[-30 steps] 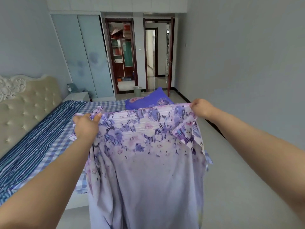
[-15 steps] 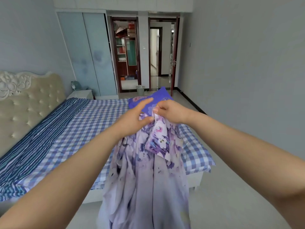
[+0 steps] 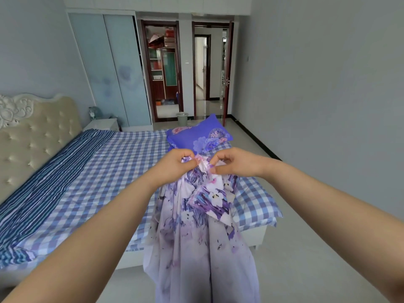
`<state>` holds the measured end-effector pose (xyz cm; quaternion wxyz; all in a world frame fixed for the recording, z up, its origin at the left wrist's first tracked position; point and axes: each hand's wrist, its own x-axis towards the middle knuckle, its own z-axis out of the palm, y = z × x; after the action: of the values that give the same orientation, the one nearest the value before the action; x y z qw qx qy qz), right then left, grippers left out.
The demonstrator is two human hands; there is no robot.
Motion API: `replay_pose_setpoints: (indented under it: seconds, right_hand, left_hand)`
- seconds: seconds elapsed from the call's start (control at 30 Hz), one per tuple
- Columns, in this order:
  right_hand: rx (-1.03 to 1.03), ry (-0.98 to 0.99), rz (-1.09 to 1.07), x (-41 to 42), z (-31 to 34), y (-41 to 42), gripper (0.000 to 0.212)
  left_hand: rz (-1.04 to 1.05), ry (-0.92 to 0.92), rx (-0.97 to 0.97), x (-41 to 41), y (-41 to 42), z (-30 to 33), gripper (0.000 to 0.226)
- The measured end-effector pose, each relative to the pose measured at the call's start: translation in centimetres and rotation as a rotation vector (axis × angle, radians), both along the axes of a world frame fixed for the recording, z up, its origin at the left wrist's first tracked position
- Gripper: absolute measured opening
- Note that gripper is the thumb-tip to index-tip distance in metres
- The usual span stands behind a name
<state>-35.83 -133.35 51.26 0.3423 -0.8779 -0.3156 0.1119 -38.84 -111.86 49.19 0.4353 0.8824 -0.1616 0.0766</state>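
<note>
Brought together from a wide spread, left hand (image 3: 175,165) and right hand (image 3: 234,162) pinch the floral sheet's (image 3: 203,237) gathered corners, hanging near the bed's (image 3: 91,176) right edge; a loosened pinch could drop it.

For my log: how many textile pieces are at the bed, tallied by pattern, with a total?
floral cloth, pinched at its top by the left hand and the right hand: 1
blue flowered pillow: 1
checked sheet: 1
striped blanket: 1
Total: 4
</note>
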Motion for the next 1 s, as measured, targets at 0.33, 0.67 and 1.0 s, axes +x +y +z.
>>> replay_pose_setpoints:
  seconds: [0.33,0.67,1.0]
  right_hand:
    - [0.881,0.117,-0.437,-2.6,-5.9,-1.0,0.029]
    - [0.105,-1.351,-0.342,-5.0,-10.9,2.1,0.052]
    - [0.011,-1.058,-0.267,-6.2,-11.6,3.8,0.055]
  left_hand:
    - [0.119,0.047,-0.193,0.3,0.1,-0.1,0.032]
    - [0.165,0.082,-0.314,0.6,-0.5,0.9,0.042]
    - [0.218,0.076,-0.279,1.0,0.2,1.5,0.043]
